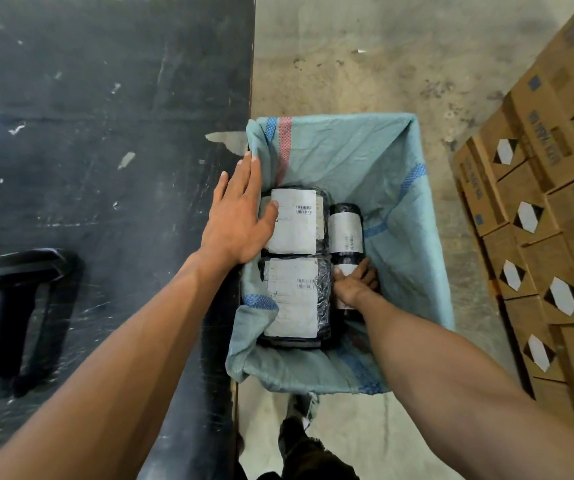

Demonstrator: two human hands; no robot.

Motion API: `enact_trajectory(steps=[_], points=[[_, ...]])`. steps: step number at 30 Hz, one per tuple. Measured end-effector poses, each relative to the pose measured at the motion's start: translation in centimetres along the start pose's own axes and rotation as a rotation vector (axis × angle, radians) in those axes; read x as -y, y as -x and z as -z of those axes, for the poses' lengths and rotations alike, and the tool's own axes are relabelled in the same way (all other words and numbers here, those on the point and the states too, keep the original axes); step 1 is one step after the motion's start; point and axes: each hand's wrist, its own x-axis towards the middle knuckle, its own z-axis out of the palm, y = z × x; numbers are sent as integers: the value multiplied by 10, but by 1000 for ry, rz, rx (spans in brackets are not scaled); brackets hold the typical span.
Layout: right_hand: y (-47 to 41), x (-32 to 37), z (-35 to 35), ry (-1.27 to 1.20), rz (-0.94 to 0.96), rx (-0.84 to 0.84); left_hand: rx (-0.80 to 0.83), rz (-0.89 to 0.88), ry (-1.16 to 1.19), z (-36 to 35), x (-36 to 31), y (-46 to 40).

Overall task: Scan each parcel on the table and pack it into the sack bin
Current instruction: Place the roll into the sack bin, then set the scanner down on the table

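1. Head camera, looking down: pale green woven plastic sack bin (365,157) with blue and red stripes, standing open on the concrete floor (348,57) just right of the black scuffed table (88,98).
2. Inside the sack: four black plastic-wrapped parcels with white barcode labels, packed close together on the bottom.
3. Far left: large flat black parcel (296,220), label up. Directly nearer: second large flat black parcel (292,299), label up, touching the first.
4. Far right: narrow black parcel (346,230) with white label, beside the first large one.
5. Near right: another small black parcel (348,271), mostly hidden under the right hand.
6. Left hand (240,216) spread flat, fingers straight and relaxed, reaching over the table edge and the sack's left rim; thumb lying over the far large parcel's label. Nothing gripped.
7. Right hand (355,282) deep in the sack, fingers curled around the small near-right parcel, grasping it against the neighbouring large parcel.
8. On the table, near left: black handheld barcode scanner (15,317), lying untouched, well apart from both hands.
9. Right edge: stacked brown cardboard cartons (548,209) with black-and-white diamond marks, standing on the floor apart from the sack.
10. Bottom centre: dark shoe (296,441), blurred.
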Motion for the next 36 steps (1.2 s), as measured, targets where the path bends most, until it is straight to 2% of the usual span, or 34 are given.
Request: enact_trajectory(steps=[14, 17, 21, 24, 30, 36], points=[[93, 24, 69, 123, 327, -143, 24, 43, 101, 5, -5, 1], [125, 21, 79, 128, 402, -197, 44, 68, 267, 15, -8, 5], [171, 17, 90, 174, 479, -311, 172, 75, 530, 43, 5, 9], [205, 21, 95, 197, 489, -395, 96, 70, 459, 71, 10, 21], [269, 62, 83, 191, 571, -497, 5, -93, 67, 137, 42, 57], [324, 133, 36, 196, 736, -525, -108, -4, 27, 204, 123, 100]])
